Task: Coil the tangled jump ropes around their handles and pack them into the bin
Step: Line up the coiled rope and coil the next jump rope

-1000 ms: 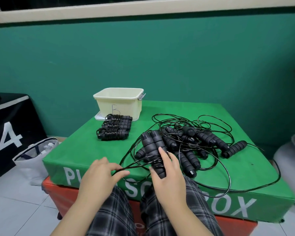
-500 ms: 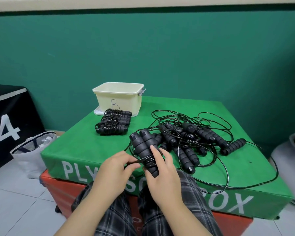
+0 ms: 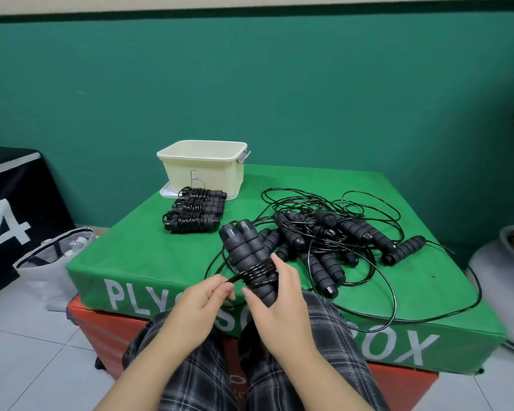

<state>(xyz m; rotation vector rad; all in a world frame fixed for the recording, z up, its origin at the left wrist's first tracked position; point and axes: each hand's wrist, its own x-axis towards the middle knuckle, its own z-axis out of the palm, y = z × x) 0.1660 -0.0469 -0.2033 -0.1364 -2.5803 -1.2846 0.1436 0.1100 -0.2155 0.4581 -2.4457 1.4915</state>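
Observation:
My right hand (image 3: 279, 304) grips a pair of black foam handles (image 3: 244, 250) held together, tilted up and away from me. Several turns of thin black cord (image 3: 257, 272) wrap their middle. My left hand (image 3: 199, 307) pinches the free cord just left of the wraps. A tangled pile of jump ropes (image 3: 339, 241) lies on the green box top to the right. Three coiled ropes (image 3: 193, 213) lie side by side in front of the cream bin (image 3: 204, 170) at the back left.
The green plyo box (image 3: 131, 262) sits on a red one (image 3: 101, 330) over white floor tiles. A white bag (image 3: 51, 268) and a black box marked 4 (image 3: 12, 221) stand at the left. A grey pot (image 3: 502, 277) is at the right. Cord loops trail over the box's front edge.
The handle pair has risen off the box toward me, and more cord turns sit round it. My left hand has moved right, close to the handles.

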